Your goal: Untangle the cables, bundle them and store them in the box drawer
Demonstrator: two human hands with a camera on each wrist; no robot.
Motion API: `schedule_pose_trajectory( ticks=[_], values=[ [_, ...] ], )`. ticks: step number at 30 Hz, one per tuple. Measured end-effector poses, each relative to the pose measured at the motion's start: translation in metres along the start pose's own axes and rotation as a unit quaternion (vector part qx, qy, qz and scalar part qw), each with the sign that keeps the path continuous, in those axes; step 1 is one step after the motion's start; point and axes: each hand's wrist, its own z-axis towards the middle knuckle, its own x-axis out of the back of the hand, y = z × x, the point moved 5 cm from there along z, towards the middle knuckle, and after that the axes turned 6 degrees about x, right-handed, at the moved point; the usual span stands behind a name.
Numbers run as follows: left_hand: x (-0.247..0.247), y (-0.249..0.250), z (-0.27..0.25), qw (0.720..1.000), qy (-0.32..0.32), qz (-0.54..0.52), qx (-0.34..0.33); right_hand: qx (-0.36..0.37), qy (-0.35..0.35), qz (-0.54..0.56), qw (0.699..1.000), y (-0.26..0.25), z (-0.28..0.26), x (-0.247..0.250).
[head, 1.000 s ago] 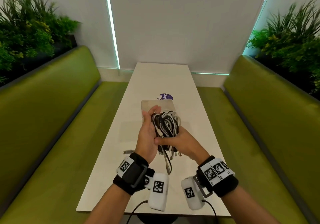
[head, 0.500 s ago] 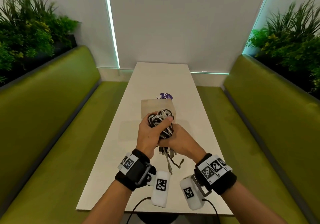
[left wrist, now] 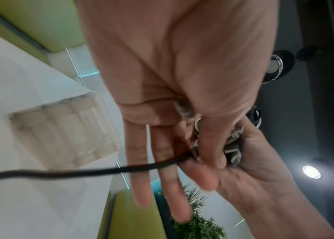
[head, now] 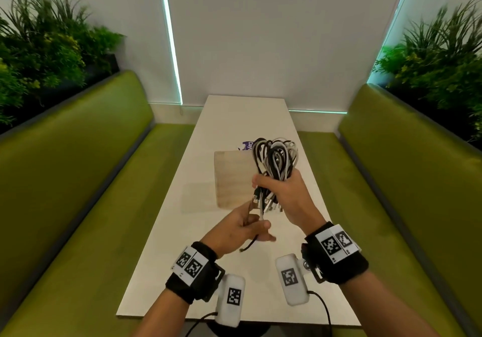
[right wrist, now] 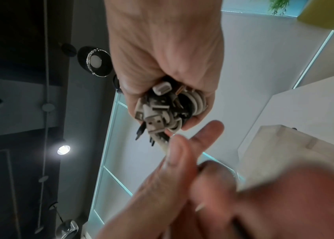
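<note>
The right hand is fisted round a bundle of black and white cables, held up above the counter; the loops stand out over the fist and the plug ends hang out below it. The left hand sits just under and to the left, thumb and forefinger pinching one loose black cable that trails from the bundle, while the other fingers lie straight and spread. The two hands are close, nearly touching at the plugs. Below them, near the middle of the counter, stands a pale wooden box; whether its drawer is open cannot be told. Just behind the box lies a purple label. Green benches run along both long edges of the counter, with plants behind them.
</note>
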Motion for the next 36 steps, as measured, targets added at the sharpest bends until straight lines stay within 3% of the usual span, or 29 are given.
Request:
schedule_pose_trajectory(
  ticks=[6, 15, 20, 25, 28, 33, 36],
  values=[
    [0.032, 0.004, -0.008, 0.99, 0.094, 0.086, -0.055, 0.007, 0.023, -0.031, 0.999, -0.012, 0.012, 0.032],
    [0.072, 0.013, -0.016, 0.956, 0.173, 0.222, -0.082, -0.035, -0.028, -0.113, 0.993, -0.01, 0.006, 0.043],
    [0.056, 0.027, -0.004, 0.952, 0.271, -0.067, -0.128, -0.041, -0.058, -0.111, 0.991, -0.001, -0.005, 0.017],
    [0.04, 0.041, 0.008, 0.915, 0.331, -0.199, -0.115, -0.036, -0.05, -0.047, 0.997, 0.004, -0.015, -0.013],
    [0.037, 0.047, 0.014, 0.903, 0.305, -0.276, -0.123, -0.032, -0.043, -0.044, 0.998, 0.009, -0.013, -0.015],
    [0.032, 0.044, 0.019, 0.888, 0.294, -0.344, -0.08, -0.056, -0.116, -0.026, 0.991, 0.014, -0.012, -0.02],
    [0.024, 0.044, 0.017, 0.886, 0.224, -0.402, -0.054, -0.056, -0.124, -0.05, 0.989, 0.017, -0.008, -0.017]
  ],
)
